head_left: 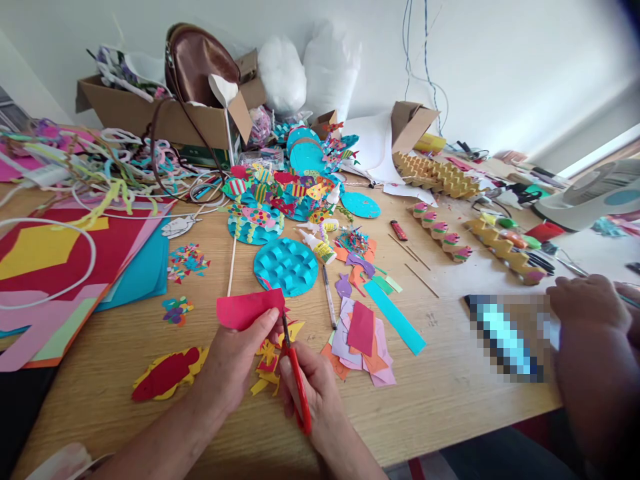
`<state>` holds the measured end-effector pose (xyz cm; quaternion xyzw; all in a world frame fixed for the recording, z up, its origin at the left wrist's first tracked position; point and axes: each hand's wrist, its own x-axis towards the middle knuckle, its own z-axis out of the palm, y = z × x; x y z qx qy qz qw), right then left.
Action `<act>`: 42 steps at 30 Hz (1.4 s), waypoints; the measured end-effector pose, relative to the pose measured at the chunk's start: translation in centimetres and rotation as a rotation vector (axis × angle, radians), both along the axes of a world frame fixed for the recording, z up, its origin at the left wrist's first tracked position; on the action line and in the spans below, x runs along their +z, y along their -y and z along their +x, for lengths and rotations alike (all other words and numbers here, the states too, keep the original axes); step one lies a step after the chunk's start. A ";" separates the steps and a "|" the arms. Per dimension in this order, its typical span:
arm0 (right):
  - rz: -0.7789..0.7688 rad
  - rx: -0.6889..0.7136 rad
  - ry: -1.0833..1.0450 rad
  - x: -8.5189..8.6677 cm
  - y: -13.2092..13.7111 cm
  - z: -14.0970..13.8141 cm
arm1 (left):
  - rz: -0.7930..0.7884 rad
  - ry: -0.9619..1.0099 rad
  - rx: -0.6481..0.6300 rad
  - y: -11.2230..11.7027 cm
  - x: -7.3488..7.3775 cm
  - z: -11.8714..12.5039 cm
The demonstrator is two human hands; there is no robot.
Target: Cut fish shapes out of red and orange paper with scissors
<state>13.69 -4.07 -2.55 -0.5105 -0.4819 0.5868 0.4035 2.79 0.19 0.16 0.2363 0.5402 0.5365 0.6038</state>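
Observation:
Between the thumb and fingers of my left hand [240,353] is a piece of red paper [245,308], held above the table. My right hand [315,380] grips red-handled scissors [299,393], whose blades meet the paper's right edge. Beneath the hands lie yellow and red paper scraps [267,367]. Left of my left hand rests a red fish cut-out [167,375] with yellow paper around its edge. Just beyond the paper is a round blue disc [286,267] covered in curled paper strips. A pen [329,298] lies to its right.
Coloured paper sheets [120,253] are stacked at the left. Paper offcuts [363,337] and a blue strip [395,317] lie right of my hands. Glue bottles [320,247] and decorated paper fish [280,187] are further back. Another person's hand [590,307] is at the right.

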 end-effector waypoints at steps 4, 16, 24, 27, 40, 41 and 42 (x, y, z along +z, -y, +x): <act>-0.051 0.013 -0.017 0.1 0.0 0.0 | 0.002 0.000 -0.005 0.1 -0.1 -0.2; 0.000 0.029 0.109 -0.2 -0.1 0.0 | 0.073 -0.008 -0.108 -0.4 -0.1 -1.1; 0.033 0.033 0.101 -0.1 -0.1 0.1 | 0.076 -0.027 -0.124 -0.2 -0.1 -1.3; 0.037 0.030 0.095 -0.1 -0.1 0.1 | 0.078 -0.038 -0.133 -0.3 -0.1 -1.3; 0.001 0.041 0.096 0.0 0.0 0.1 | 0.094 -0.038 -0.140 -0.3 -0.3 -1.4; -0.002 0.039 0.098 0.0 0.1 0.1 | 0.093 -0.039 -0.139 -0.3 -0.3 -1.3; -0.003 0.037 0.099 0.0 0.1 0.1 | 0.094 -0.041 -0.139 -0.3 -0.3 -1.3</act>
